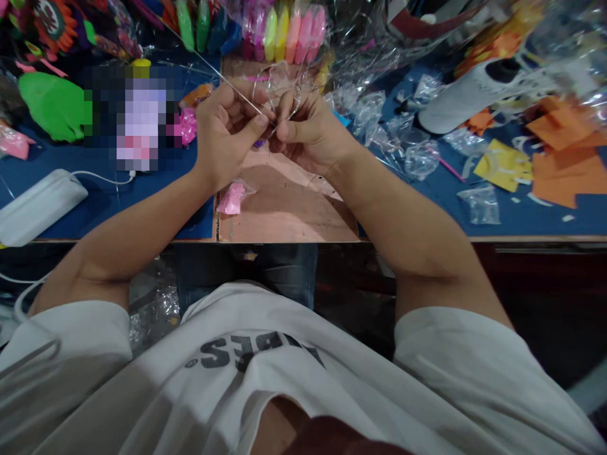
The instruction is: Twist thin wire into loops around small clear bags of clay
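Both my hands meet above the pinkish board (284,208) at the table's middle. My left hand (227,136) pinches a thin metal wire (213,66) that runs up and to the left. My right hand (303,129) is closed on a small clear plastic bag (284,85), held against the wire's end. A tiny purple piece shows just below my fingers. A small bag with pink clay (232,197) lies on the board under my left wrist.
Several empty clear bags (403,136) lie right of my hands on the blue mat. Orange and yellow paper scraps (550,161) are at the right. Coloured clay sticks (284,31) stand at the back. A white power bank (38,205) with cable lies left, near green clay (54,104).
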{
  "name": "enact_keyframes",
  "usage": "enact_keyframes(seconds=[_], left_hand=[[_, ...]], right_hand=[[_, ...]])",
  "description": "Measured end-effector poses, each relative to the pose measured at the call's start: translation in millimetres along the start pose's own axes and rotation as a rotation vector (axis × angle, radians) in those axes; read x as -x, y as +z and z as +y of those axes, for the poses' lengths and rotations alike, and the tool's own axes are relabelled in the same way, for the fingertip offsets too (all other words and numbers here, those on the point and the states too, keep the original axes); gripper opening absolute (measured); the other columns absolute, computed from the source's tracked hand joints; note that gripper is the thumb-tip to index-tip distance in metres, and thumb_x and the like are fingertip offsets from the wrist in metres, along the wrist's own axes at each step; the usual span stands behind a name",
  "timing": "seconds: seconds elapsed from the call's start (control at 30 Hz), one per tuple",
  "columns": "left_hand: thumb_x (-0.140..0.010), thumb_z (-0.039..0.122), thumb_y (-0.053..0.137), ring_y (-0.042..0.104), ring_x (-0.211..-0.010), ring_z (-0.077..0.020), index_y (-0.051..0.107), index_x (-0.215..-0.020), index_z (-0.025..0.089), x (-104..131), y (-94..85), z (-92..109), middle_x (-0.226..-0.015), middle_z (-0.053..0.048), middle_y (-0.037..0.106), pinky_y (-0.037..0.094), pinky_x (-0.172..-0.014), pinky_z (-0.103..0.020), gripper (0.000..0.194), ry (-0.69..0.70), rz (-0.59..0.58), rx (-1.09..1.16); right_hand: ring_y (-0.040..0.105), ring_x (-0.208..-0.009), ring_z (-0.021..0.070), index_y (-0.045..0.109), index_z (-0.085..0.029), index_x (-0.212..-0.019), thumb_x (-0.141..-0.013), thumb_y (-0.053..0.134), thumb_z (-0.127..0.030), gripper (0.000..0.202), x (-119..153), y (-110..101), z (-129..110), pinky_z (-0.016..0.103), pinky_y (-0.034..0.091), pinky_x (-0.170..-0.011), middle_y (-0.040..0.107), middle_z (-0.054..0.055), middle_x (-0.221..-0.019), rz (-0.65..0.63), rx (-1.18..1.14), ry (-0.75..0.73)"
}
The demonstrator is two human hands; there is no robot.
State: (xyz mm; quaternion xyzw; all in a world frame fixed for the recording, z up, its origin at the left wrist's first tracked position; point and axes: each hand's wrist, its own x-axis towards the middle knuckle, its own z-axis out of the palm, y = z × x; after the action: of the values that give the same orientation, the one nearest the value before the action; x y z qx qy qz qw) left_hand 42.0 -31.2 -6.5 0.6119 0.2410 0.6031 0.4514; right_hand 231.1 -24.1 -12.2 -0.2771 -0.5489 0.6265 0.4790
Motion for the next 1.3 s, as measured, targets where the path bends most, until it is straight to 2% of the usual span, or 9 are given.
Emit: enact_keyframes(seconds=[0.13, 0.23, 0.4, 0.53, 0.67, 0.83, 1.07, 1.2, 1.3], left_hand=[[-0.079, 0.049, 0.104, 0.079, -0.086, -0.0333, 0.083, -0.094, 0.049, -4, -1.0, -3, -0.089, 0.001, 0.081, 0.063, -0.077, -0.054, 0.026, -0.009, -0.022, 0.012], [-0.081, 0.045, 0.103, 0.079, -0.090, -0.0321, 0.081, -0.089, 0.045, -2, -0.3, 4, -0.092, 0.001, 0.082, 0.064, -0.081, -0.052, 0.023, -0.023, 0.003, -0.031], [-0.084, 0.050, 0.106, 0.078, -0.091, -0.0316, 0.085, -0.100, 0.043, 0, 1.7, 12, -0.093, 0.000, 0.083, 0.063, -0.085, -0.052, 0.028, -0.008, -0.038, -0.004], [-0.079, 0.058, 0.106, 0.074, -0.085, -0.0296, 0.080, -0.093, 0.039, -3, -0.6, 5, -0.090, 0.000, 0.082, 0.058, -0.076, -0.048, 0.035, -0.069, -0.100, 0.038], [-0.076, 0.045, 0.101, 0.073, -0.082, -0.0276, 0.078, -0.087, 0.036, -10, -5.8, -5, -0.091, -0.001, 0.084, 0.056, -0.070, -0.046, 0.028, -0.183, -0.144, 0.067], [-0.069, 0.039, 0.100, 0.066, -0.076, -0.0251, 0.076, -0.086, 0.035, -17, -11.1, -15, -0.083, 0.001, 0.082, 0.054, -0.064, -0.045, 0.030, -0.235, -0.114, 0.084], [-0.078, 0.057, 0.105, 0.070, -0.069, -0.0213, 0.067, -0.102, 0.036, -15, -11.9, -13, -0.085, 0.005, 0.085, 0.059, -0.067, -0.044, 0.050, -0.216, -0.046, 0.078], [-0.072, 0.068, 0.109, 0.071, -0.068, -0.0223, 0.062, -0.096, 0.038, -17, -13.3, -14, -0.084, 0.008, 0.085, 0.054, -0.058, -0.043, 0.061, -0.170, -0.015, 0.003], [-0.074, 0.072, 0.111, 0.067, -0.068, -0.0207, 0.066, -0.091, 0.038, -18, -16.5, -14, -0.082, 0.008, 0.081, 0.046, -0.055, -0.041, 0.059, -0.076, 0.016, -0.064]], right_hand=[[0.062, -0.082, 0.0239, 0.058, -0.041, -0.091, -0.057, 0.117, -0.056, 0.070, 3, 2, -2, 0.040, 0.059, -0.073, 0.065, -0.008, -0.075, 0.002, -0.023, 0.066], [0.063, -0.094, 0.0293, 0.061, -0.045, -0.092, -0.059, 0.112, -0.054, 0.062, 5, 3, -5, 0.044, 0.058, -0.077, 0.066, -0.006, -0.078, 0.034, -0.002, 0.088], [0.052, -0.082, 0.0257, 0.061, -0.041, -0.083, -0.059, 0.108, -0.062, 0.058, 10, 2, -12, 0.045, 0.053, -0.083, 0.066, -0.005, -0.082, 0.034, 0.022, 0.033], [0.050, -0.081, 0.0238, 0.055, -0.036, -0.084, -0.056, 0.108, -0.077, 0.072, 12, 0, -15, 0.043, 0.051, -0.082, 0.060, -0.005, -0.075, 0.012, 0.035, 0.036], [0.043, -0.072, 0.0189, 0.055, -0.032, -0.086, -0.064, 0.106, -0.085, 0.077, 9, 1, -14, 0.037, 0.042, -0.070, 0.055, -0.006, -0.072, 0.024, 0.040, -0.054], [0.045, -0.070, 0.0185, 0.063, -0.031, -0.084, -0.081, 0.104, -0.078, 0.062, 4, 3, -9, 0.034, 0.043, -0.066, 0.064, -0.003, -0.078, 0.051, 0.038, -0.088], [0.058, -0.073, 0.0141, 0.061, -0.027, -0.087, -0.081, 0.110, -0.074, 0.069, 0, 7, -3, 0.025, 0.054, -0.065, 0.072, -0.003, -0.083, 0.030, -0.126, -0.069], [0.061, -0.069, 0.0113, 0.060, -0.028, -0.095, -0.094, 0.105, -0.069, 0.061, 1, 6, 0, 0.021, 0.058, -0.067, 0.073, -0.006, -0.083, 0.054, -0.181, -0.052], [0.059, -0.066, 0.0096, 0.059, -0.029, -0.101, -0.094, 0.106, -0.067, 0.061, 0, -1, 5, 0.022, 0.061, -0.071, 0.071, -0.010, -0.082, 0.048, -0.218, -0.008]])
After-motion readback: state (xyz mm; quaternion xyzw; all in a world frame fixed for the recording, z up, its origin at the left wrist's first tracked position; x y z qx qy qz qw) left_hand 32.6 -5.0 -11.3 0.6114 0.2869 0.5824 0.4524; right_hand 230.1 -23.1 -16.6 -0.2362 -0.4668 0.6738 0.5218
